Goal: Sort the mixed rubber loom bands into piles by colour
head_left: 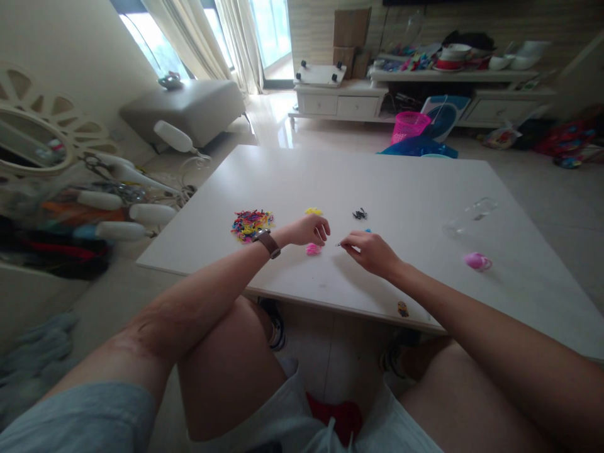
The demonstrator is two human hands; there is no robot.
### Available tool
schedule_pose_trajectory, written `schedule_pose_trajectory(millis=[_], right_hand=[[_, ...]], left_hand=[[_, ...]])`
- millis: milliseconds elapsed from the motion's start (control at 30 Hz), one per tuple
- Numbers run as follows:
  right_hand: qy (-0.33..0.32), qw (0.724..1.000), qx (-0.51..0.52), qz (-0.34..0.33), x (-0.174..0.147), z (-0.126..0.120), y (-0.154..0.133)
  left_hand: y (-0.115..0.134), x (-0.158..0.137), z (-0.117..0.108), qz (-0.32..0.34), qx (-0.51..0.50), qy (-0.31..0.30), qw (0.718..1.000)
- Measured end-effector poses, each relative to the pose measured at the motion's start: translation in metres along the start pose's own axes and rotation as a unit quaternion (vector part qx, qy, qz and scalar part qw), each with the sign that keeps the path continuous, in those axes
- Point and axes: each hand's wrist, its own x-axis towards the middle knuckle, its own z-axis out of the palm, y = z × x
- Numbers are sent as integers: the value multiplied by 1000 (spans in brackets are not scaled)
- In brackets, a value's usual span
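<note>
Pinching a small dark piece between thumb and fingers, the right hand points it leftward over the white table. The pink pile lies just left of that piece, nearer the left hand, whose fingers curl loosely; whether they hold anything, I cannot tell. The black pile sits beyond the right hand.

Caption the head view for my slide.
Left hand near a pink pile, right hand pinching a small thin piece, over a white table.
</note>
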Motion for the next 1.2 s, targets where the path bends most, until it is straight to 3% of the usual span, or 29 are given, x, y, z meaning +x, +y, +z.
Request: schedule_pose_trajectory(millis=[100,233,533,867,1100,1200], right_hand=[[-2,1000,-2,4,-1,0,2],[-4,1000,-10,6,-1,0,2],[-8,999,-34,-2,-1,-2,-1],[-11,999,-39,-6,-1,0,0],[-17,999,-43,-7,-1,-1,-1],[-17,999,-42,-8,-1,-1,-1]], left_hand=[[-12,1,-9,-8,47,31,998],[-20,-1,-13,-27,65,30,997],[-13,-13,-22,-60,72,29,995],[-22,-15,-21,-22,205,-12,979],[-23,-15,-20,-53,190,-68,978],[-20,-15,-21,-36,216,-40,975]])
